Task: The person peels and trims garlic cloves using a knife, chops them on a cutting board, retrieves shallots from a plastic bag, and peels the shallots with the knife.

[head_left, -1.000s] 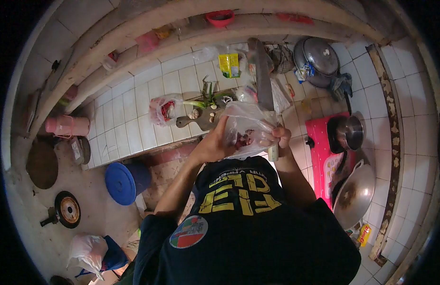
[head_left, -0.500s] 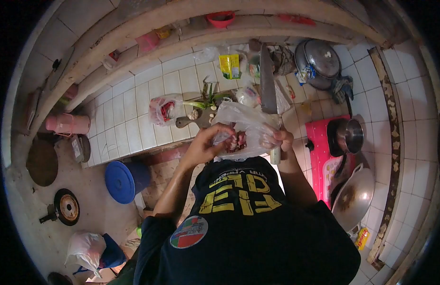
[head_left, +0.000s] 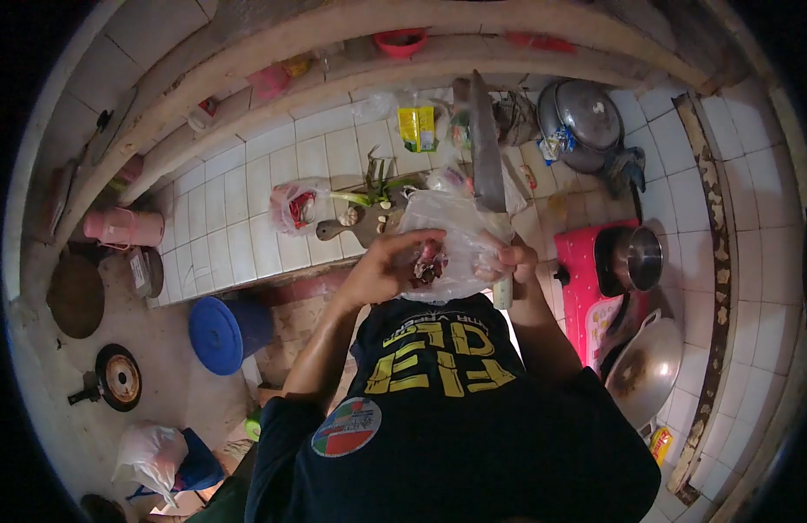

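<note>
Stove [head_left: 585,272] right of the plastic bag [head_left: 460,225]

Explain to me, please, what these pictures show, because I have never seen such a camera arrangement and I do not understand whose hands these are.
There is no robot here. One camera, worn on a person's head, looks forward and down, so you see that person's dark shirt and bare hands.

The right hand holds a large knife, blade pointing away, and also grips a clear plastic bag. The left hand touches the bag's other side, near reddish pieces, perhaps meat.

On the tiled counter are a wooden board, garlic, green stalks and a yellow packet. To the right stands a pink stove with a pot.
</note>
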A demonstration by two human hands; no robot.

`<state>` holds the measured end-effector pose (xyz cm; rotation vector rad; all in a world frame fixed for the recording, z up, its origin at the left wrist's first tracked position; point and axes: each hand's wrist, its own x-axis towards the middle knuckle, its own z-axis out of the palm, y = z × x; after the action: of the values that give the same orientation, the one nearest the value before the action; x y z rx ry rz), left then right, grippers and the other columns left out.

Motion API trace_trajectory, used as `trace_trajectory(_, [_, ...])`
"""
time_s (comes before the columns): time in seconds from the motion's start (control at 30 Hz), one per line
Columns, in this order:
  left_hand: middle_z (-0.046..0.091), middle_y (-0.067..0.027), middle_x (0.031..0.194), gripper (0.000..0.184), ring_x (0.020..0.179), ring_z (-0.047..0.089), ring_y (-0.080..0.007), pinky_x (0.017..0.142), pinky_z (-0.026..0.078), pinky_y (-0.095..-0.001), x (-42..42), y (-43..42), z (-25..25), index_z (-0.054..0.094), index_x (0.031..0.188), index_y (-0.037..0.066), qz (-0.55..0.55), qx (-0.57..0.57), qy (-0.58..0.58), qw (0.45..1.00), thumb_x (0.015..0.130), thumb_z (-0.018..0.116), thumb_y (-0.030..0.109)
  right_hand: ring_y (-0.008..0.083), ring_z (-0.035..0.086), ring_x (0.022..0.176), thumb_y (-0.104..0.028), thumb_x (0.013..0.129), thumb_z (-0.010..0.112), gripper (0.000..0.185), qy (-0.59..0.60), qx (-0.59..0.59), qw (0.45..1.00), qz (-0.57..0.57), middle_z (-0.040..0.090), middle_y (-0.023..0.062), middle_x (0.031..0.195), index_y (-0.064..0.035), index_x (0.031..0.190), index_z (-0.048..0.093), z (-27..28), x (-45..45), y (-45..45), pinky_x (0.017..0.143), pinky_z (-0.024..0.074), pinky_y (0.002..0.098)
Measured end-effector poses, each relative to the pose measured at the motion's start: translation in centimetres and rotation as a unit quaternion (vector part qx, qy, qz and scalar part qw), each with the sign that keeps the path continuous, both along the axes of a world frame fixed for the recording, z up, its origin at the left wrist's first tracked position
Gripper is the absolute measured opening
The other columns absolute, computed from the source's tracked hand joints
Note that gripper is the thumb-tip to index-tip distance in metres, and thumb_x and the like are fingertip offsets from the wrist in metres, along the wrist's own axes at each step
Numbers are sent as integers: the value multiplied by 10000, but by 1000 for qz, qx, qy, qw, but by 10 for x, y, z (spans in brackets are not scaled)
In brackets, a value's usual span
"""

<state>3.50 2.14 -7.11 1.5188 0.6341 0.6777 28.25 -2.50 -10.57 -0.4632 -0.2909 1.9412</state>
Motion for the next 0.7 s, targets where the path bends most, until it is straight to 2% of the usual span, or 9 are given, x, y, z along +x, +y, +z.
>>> trace_trajectory(0.07, [649, -146, 1095, 587, 1035, 616, -226, 914, 455, -314, 7, -2, 6, 573, 1220, 13, 4, -17, -3, 1000, 667, 465, -152, 86, 458, 592, -101, 678, 596, 738, 86, 59, 994, 31, 514, 38, 891, -20, 1369, 353, -10, 8, 3, 496, 413, 250])
trace_trajectory(0.1, [662, -141, 1034, 502, 977, 636, -219, 867, 476, -317, 14, 0, 18, 588, 1171, 9, 4, 21, 20, 1000, 696, 502, -129, 107, 494, 636, -118, 667, 603, 778, 114, 79, 989, 42, 534, 63, 948, -9, 1387, 328, -8, 11, 4, 512, 445, 263])
trace_trajectory(0.2, [679, -129, 933, 345, 877, 664, -210, 789, 504, -320, 25, 4, 18, 615, 1085, 7, 13, 73, 45, 996, 750, 587, -67, 108, 502, 658, -145, 651, 612, 799, -7, 41, 999, 29, 531, 58, 973, -4, 1386, 335, 31, 10, 7, 503, 442, 254])
trace_trajectory(0.23, [684, -122, 894, 276, 836, 672, -209, 758, 511, -320, 28, 6, 16, 626, 1048, 7, 22, 90, 45, 995, 774, 636, -28, 76, 425, 568, -84, 686, 583, 771, 35, 35, 998, 26, 470, 10, 829, -39, 1403, 303, 37, 10, 10, 478, 365, 230])
trace_trajectory(0.3, [685, -122, 876, 244, 818, 673, -216, 751, 512, -320, 33, 9, 16, 630, 1027, 5, 29, 100, 49, 993, 785, 656, 3, 44, 347, 477, -24, 721, 554, 755, 78, 30, 996, 24, 408, -37, 684, -75, 1419, 271, 38, 14, 12, 453, 289, 205])
trace_trajectory(0.5, [689, -133, 867, 219, 793, 674, -222, 725, 510, -328, 36, 8, 11, 638, 988, -14, 120, 143, 107, 977, 829, 688, 128, 54, 363, 506, -31, 720, 550, 678, 67, 44, 997, 8, 433, -24, 730, -86, 1373, 374, 36, 19, 20, 462, 287, 204])
trace_trajectory(0.57, [691, -135, 856, 218, 787, 676, -224, 720, 509, -331, 30, 8, 7, 640, 981, -18, 144, 169, 121, 967, 840, 680, 144, 57, 393, 535, -40, 716, 563, 633, -45, 31, 998, 6, 468, -14, 773, -81, 1332, 420, 21, 23, 21, 469, 330, 219])
trace_trajectory(0.67, [695, -139, 833, 242, 756, 678, -221, 708, 508, -328, 17, 8, 2, 645, 988, -20, 164, 78, 166, 969, 834, 690, 160, 67, 456, 596, -40, 715, 602, 608, -250, -49, 966, -42, 517, 8, 857, -69, 1299, 437, 28, 8, 27, 497, 405, 242])
trace_trajectory(0.7, [689, -132, 852, 239, 765, 672, -213, 707, 503, -327, 12, 8, -4, 649, 983, -12, 173, 69, 173, 967, 822, 694, 159, 67, 456, 596, -40, 715, 602, 608, -249, -51, 966, -43, 517, 8, 857, -69, 1299, 437, 19, 7, 29, 497, 405, 242])
